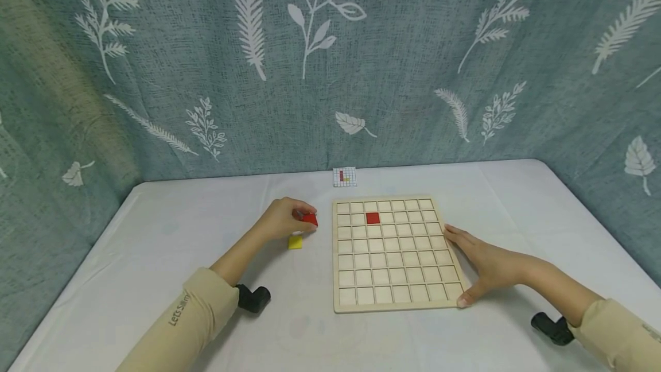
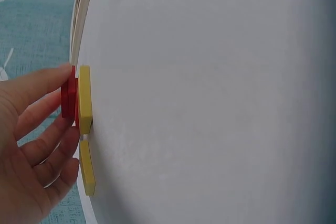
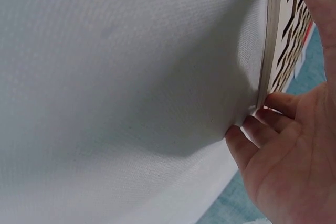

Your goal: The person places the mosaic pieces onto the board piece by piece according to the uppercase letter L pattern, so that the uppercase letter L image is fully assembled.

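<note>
My left hand [image 1: 284,218] pinches a red square tile [image 1: 310,219] between thumb and fingers, left of the board. In the left wrist view, more than one red layer [image 2: 68,95] shows at the fingertips of my left hand [image 2: 31,145]. Close by are two yellow tiles, a nearer one [image 2: 85,100] and another [image 2: 87,169]. In the head view, one yellow tile [image 1: 295,242] lies just below that hand. My right hand [image 1: 490,266] rests along the wooden grid board [image 1: 397,307], fingers at its right edge and thumb at its lower right corner. One red tile [image 1: 373,218] sits in the board's second row.
Behind the board, a small printed grid card [image 1: 344,177] with red and yellow squares lies on the white table [image 1: 170,228]. Leaf-patterned green-blue cloth [image 1: 330,96] hangs along the back and sides. Black wrist mounts [image 1: 253,298] stick out from both sleeves.
</note>
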The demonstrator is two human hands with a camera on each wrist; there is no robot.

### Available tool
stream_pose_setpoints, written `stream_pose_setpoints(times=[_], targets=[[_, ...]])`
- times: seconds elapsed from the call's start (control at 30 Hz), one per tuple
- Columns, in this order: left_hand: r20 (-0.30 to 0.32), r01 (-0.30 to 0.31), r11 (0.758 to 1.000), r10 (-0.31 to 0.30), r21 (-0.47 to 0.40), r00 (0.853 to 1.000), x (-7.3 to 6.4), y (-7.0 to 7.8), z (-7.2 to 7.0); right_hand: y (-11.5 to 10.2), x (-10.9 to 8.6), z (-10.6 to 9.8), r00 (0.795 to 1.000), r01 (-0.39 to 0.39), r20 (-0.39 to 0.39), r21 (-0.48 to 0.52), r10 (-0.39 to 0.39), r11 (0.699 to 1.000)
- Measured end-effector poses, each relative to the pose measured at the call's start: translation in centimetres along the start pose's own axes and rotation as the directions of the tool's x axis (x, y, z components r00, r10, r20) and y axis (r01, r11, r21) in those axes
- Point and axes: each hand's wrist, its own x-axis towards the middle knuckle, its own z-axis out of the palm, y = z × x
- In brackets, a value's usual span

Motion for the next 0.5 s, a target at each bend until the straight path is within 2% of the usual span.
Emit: stream_pose_setpoints(times=[0.5], targets=[[-0.022,-0.028,1.000,0.028,0.008,0.999,-0.01,-0.03,0.18,-0.10,0.02,-0.05,1.000,-0.001,0.007,0.022,0.001,1.000]])
